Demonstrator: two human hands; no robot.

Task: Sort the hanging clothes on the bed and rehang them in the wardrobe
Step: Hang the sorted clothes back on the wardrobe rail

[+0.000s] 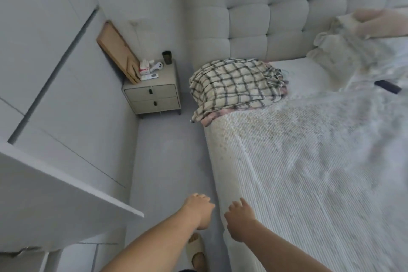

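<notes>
Head view: both my hands reach out empty, left hand (199, 210) loosely curled, right hand (239, 218) spread; the checked clothes pile (234, 86) lies well ahead on the bed (309, 172), lengthwise across it, nearer my right.

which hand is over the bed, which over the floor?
The right hand is over the bed edge, above the striped cover. The left hand hangs over the floor strip beside it. Both hold nothing.

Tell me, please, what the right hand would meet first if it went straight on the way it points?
Probably the bed edge: the right hand points up along it, toward the plaid clothes far ahead. Depth is unclear.
</notes>
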